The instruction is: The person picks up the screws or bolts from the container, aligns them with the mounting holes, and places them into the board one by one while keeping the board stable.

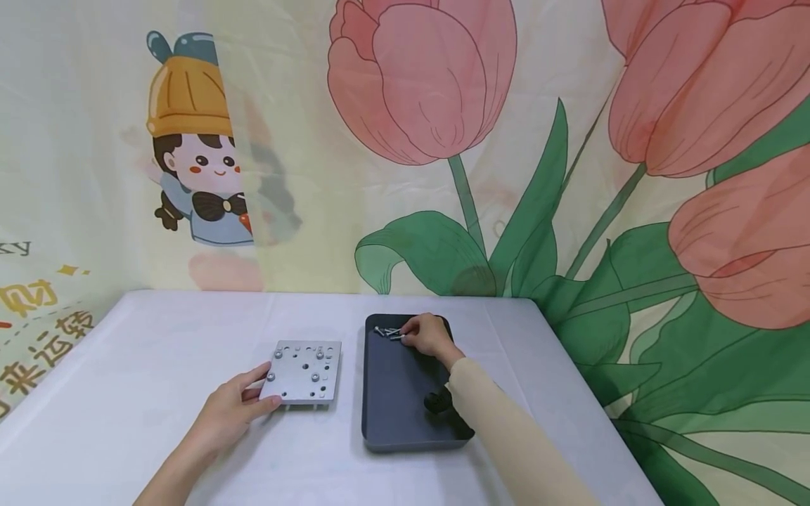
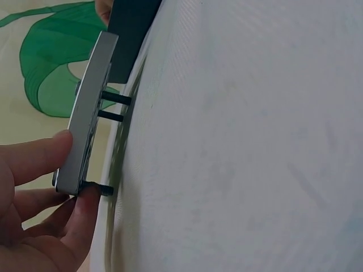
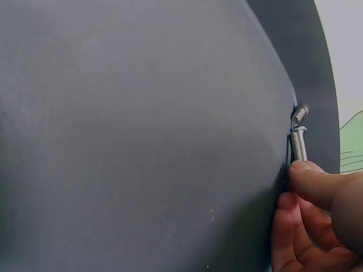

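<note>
My left hand (image 1: 226,411) grips the left side of a square silver metal plate (image 1: 294,386), thumb at the near corner. Several bolts (image 1: 315,377) sit in holes of the plate, among other bare holes. Dark bolt shanks (image 2: 116,98) stick out of its underside in the left wrist view. Over the far end of a dark grey tray (image 1: 386,414), my right hand (image 1: 430,336) pinches a threaded screw (image 3: 296,146) between thumb and fingers; part of it is hidden by the fingertips. Beside those fingertips lie a few loose silver screws (image 1: 382,331).
A small black object (image 1: 435,403) lies in the tray's near right part, partly behind my right sleeve (image 1: 500,429). The tray stands right of the plate on a white-covered table (image 1: 126,393). Behind the table hangs a cloth printed with tulips (image 1: 424,77).
</note>
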The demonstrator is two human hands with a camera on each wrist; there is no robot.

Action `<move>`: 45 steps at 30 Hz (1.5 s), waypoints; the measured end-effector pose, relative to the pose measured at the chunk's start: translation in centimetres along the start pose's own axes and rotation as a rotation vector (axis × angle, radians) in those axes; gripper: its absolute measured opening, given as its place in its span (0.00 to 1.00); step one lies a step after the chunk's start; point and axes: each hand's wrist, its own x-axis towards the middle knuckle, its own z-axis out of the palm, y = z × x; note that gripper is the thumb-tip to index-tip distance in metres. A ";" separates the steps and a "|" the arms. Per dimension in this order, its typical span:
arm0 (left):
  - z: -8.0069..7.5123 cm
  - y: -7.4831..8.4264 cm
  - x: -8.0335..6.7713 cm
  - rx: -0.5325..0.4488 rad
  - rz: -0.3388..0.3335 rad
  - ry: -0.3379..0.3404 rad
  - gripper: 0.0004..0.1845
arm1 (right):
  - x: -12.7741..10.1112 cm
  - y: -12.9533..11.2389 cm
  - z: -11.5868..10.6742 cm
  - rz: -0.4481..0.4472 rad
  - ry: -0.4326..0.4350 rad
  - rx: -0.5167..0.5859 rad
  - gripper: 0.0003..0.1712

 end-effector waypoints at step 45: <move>0.1 0.1 -0.1 0.026 -0.006 0.032 0.45 | 0.0 -7.5 1.2 -0.249 -0.111 0.273 0.11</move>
